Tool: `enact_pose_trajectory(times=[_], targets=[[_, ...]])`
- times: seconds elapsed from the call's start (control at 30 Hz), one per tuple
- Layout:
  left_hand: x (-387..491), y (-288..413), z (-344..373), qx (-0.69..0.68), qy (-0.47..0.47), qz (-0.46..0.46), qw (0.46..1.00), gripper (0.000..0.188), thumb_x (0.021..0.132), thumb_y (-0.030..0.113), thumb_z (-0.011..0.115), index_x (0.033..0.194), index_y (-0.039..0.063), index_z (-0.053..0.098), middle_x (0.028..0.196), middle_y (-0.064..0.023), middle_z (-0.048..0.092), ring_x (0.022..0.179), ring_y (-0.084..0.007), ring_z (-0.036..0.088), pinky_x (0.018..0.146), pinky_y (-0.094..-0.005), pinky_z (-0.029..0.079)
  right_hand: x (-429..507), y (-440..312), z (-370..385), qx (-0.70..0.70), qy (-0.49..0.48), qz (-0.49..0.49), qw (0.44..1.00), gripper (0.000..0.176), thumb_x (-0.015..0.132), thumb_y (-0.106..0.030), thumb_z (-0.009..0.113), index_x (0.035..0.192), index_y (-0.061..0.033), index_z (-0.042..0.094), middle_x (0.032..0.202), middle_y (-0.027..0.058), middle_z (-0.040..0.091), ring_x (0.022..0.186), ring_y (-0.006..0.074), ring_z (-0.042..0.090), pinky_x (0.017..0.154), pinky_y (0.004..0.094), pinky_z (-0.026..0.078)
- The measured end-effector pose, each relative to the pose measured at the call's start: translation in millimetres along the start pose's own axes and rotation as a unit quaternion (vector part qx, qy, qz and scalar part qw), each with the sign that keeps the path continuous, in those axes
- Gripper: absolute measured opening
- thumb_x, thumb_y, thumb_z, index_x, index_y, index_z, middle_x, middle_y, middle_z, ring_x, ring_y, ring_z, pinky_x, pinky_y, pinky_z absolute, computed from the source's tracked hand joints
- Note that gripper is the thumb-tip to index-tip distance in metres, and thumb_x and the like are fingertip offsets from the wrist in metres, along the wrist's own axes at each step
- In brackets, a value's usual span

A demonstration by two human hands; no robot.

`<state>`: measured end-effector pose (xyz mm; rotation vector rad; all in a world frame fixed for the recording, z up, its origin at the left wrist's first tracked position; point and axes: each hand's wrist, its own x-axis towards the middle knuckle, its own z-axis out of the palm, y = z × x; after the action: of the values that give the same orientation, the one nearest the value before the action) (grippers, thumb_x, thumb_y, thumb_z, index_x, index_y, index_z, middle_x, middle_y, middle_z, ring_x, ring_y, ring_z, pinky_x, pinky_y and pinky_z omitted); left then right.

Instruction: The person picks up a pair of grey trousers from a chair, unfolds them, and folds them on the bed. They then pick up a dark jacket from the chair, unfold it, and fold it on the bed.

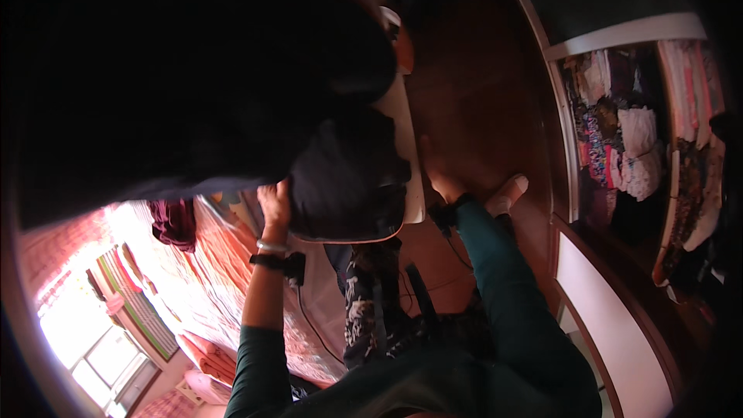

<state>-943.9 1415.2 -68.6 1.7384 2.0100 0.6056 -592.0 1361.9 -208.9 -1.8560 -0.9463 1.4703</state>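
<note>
A large dark cloth, perhaps a garment (pixel 348 197), lies over a pale-topped board (pixel 414 200) in front of me and spreads across the upper left, too dark to make out in detail. My left hand (pixel 274 204) grips its near left edge, the fingertips hidden by the fabric. To the right of the board, my right hand (pixel 442 180) reaches forward, apart from the cloth. Shadow and blur hide its fingers. An orange and white object (pixel 401 40), perhaps an iron, stands at the board's far right edge.
On the left is a bed with an orange and white cover (pixel 226 249), with a maroon cloth (pixel 174 223) on it. Clothes (pixel 638 151) fill an open cupboard at right. Cables (pixel 409 293) trail over the reddish floor (pixel 482 116). A socked foot (pixel 511 191) stands there.
</note>
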Motion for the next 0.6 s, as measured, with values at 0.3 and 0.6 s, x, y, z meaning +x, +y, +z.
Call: enact_pose_trajectory(times=[0.3, 0.6], targets=[[4.2, 16.4, 8.9, -0.007, 0.024, 0.074, 0.997, 0.074, 0.103, 0.054, 0.038, 0.158, 0.005, 0.03, 0.163, -0.0176, 0.031, 0.153, -0.0349, 0.024, 0.124, -0.045, 0.015, 120.1, 64.5, 65.1, 0.176, -0.165, -0.011, 0.97, 0.033, 0.109, -0.025, 0.04, 0.133, -0.0069, 0.055, 0.112, 0.0109, 0.066, 0.097, 0.021, 0.064, 0.087, 0.0321, 0.053], [-39.3, 66.0, 47.5, -0.025, 0.016, 0.061, 0.998, 0.078, 0.102, 0.055, 0.04, 0.159, 0.003, 0.027, 0.164, -0.0203, 0.028, 0.154, -0.0357, 0.021, 0.124, -0.0441, 0.014, 124.8, 114.5, 25.3, 0.426, -0.1, 0.16, 0.885, 0.049, 0.107, -0.045, 0.043, 0.133, -0.0063, 0.057, 0.116, 0.0116, 0.067, 0.091, 0.0223, 0.065, 0.081, 0.0365, 0.055]])
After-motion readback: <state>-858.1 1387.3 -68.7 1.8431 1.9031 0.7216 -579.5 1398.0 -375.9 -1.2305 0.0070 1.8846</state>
